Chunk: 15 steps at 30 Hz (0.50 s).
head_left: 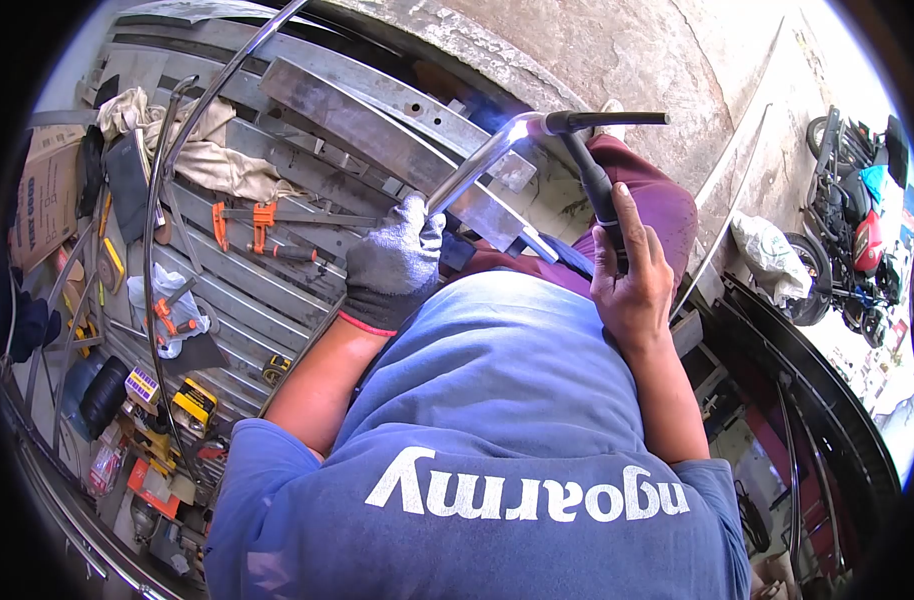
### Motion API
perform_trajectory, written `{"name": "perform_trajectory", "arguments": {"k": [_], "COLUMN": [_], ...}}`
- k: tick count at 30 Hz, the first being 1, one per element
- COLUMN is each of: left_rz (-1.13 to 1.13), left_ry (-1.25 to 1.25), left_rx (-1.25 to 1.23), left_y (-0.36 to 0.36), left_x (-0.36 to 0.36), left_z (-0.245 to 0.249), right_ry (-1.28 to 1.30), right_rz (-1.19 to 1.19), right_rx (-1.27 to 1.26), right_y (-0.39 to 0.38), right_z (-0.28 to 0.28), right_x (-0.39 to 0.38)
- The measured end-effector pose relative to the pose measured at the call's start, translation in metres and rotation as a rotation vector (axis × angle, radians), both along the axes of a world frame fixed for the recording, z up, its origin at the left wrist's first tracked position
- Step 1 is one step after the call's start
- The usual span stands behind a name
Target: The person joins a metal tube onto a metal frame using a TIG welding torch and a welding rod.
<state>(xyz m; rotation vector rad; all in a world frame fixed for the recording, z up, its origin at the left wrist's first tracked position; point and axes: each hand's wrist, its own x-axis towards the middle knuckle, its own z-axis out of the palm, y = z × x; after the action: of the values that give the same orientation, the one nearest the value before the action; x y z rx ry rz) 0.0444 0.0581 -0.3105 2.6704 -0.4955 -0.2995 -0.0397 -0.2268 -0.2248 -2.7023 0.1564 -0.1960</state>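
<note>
My left hand [395, 255], in a grey work glove with a dark cuff, is closed around a shiny bent metal tube [474, 176]. The tube runs up and to the right, ending in a bright bluish-white glare. Bare, my right hand [634, 265] grips the dark handle of a TIG welding torch [585, 168]. Its head, with a long black back cap pointing right, meets the tube's far end at the glare. Whether the torch tip touches the metal is hidden by the light. Flat metal pieces [362, 130] lie just beyond my left hand.
A slatted metal bench [267, 345] on the left carries orange clamps [264, 226], a beige cloth [227, 160], a yellow tape measure [276, 369] and other tools. A long curved tube [155, 230] rises there. A cardboard box [49, 195] stands far left; motorcycles [857, 220] are at right.
</note>
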Motion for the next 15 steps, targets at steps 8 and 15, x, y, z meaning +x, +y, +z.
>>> {"name": "perform_trajectory", "arguments": {"k": [8,15], "left_rz": [0.007,0.003], "left_ry": [-0.100,-0.121], "left_rx": [-0.071,-0.009], "left_y": [-0.001,-0.003], "left_x": [-0.002,-0.003], "left_z": [-0.012,-0.012], "right_ry": [-0.057,-0.062], "right_rz": [-0.038,-0.025], "right_rx": [0.068,0.060], "right_y": [-0.002,0.000], "right_z": [-0.002,-0.002], "right_x": [0.000,0.002]}}
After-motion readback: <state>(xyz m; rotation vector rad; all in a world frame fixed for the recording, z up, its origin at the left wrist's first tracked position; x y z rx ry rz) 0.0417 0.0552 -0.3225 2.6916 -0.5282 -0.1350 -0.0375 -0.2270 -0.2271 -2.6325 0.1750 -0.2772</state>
